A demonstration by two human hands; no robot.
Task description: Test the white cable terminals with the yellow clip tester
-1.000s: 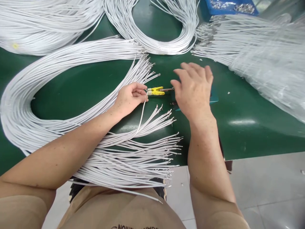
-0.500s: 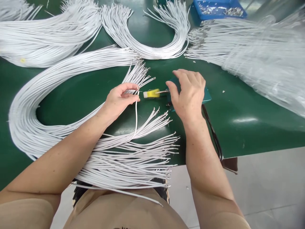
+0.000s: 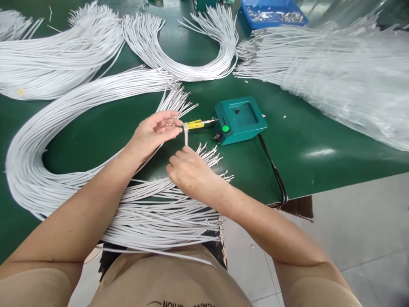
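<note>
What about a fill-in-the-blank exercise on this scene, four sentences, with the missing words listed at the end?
1. The small round button on the boxy teal device is coloured ____.
2. The hand nearer the picture's bottom edge is the person's ____ hand.
3. The long thin wires curving across the glossy green table are coloured ____.
4. The shallow blue plastic tray sits at the picture's ____ edge.
Missing words: green; right; white; top.

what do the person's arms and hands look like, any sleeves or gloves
Both the left hand and the right hand are bare, with no gloves, rings or watch visible. The forearms are uncovered too. Short, plain tan sleeves cover the upper arms, matching the tan shirt, which has dark lettering at the picture's bottom edge.
</note>
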